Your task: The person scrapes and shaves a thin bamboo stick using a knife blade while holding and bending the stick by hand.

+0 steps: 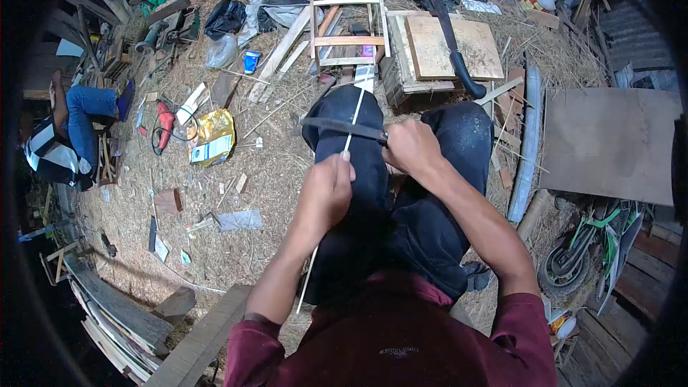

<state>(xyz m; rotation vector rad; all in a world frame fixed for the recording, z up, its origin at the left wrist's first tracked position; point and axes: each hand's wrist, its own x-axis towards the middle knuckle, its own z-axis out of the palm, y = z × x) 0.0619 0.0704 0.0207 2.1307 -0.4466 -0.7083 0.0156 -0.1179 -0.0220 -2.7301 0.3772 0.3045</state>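
Note:
My left hand (328,192) is closed around a thin pale strip of wood (357,109), which runs from beyond my knee back past my left forearm. In my right hand (412,145) is the handle of a knife (333,125). Its dark blade lies across the strip, above my left thigh, just ahead of my left fingers. Whether the edge bites into the strip I cannot tell. My fingers hide most of the knife's handle.
Ahead stands a small wooden frame (347,1). Beside it, a large black-handled blade (453,46) rests against a wooden block (426,64). A red power tool (165,125) and a yellow bag (213,136) lie on the shaving-covered ground. Another person (89,111) sits at left.

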